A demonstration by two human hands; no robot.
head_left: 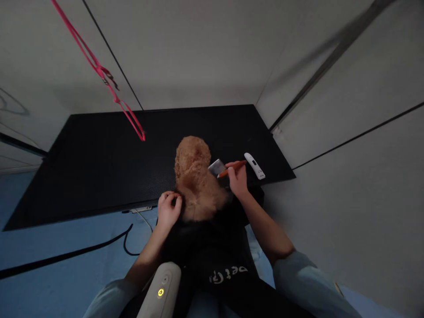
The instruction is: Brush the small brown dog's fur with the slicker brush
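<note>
A curly brown dog [195, 181] is on the black table near its front edge, its hind part blurred close to my apron. My right hand [237, 179] is closed round the orange handle of a slicker brush [217, 168]; its flat pale head is beside the dog's right flank. My left hand [169, 207] is at the dog's left side, thumb and fingers curled together against the fur. What lies between those fingers is too small to make out. White clippers [254, 165] lie on the table just right of my right hand.
The black table [109, 163] has a ridged top and backs onto a grey wall. A pink loop strap [129, 115] hangs over its left half. A pale device with a lit yellow button [160, 289] is below me. Black and white cables run at lower left.
</note>
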